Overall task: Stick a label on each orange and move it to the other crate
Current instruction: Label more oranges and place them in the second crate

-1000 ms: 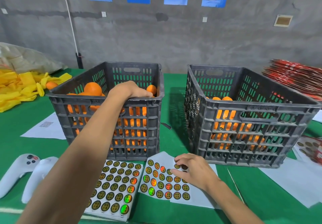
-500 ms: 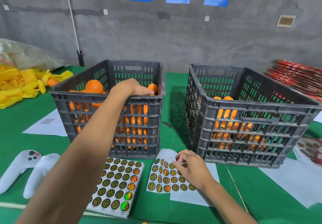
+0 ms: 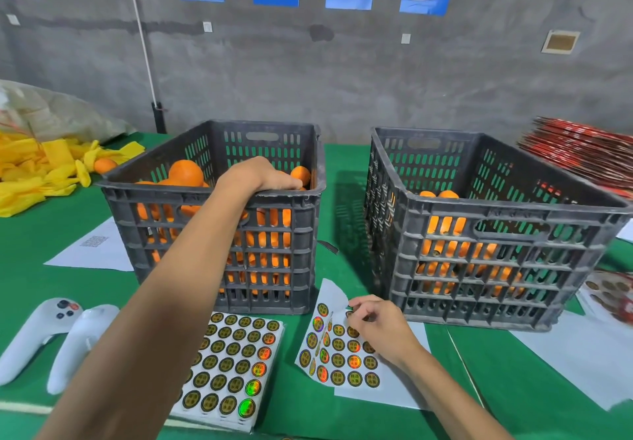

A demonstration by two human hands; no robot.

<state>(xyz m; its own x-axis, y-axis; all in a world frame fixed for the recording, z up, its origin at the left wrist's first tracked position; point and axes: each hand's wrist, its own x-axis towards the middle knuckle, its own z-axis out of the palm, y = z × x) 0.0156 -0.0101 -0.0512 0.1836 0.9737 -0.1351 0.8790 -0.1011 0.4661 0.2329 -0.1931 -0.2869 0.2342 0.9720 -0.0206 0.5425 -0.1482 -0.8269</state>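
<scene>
Two dark grey slotted crates stand on the green table. The left crate (image 3: pixel 212 220) holds many oranges (image 3: pixel 186 172); the right crate (image 3: pixel 479 234) holds fewer oranges (image 3: pixel 445 230), low inside. My left hand (image 3: pixel 255 174) reaches over the left crate's front rim, with its fingers bent down among the oranges and their tips hidden behind the rim. My right hand (image 3: pixel 376 326) pinches a round label at the top of a loose label sheet (image 3: pixel 337 354), whose upper corner curls up off the table.
A fuller stack of label sheets (image 3: pixel 236 364) lies in front of the left crate. Two white controllers (image 3: pixel 51 333) sit at the near left. Yellow wrappers (image 3: pixel 41 169) pile at the far left, white papers (image 3: pixel 565 354) lie at the right, and red packaging (image 3: pixel 582 152) is stacked behind.
My right hand has drawn the loose label sheet up towards the crates, and its top corner has lifted. My left hand has stayed inside the left crate.
</scene>
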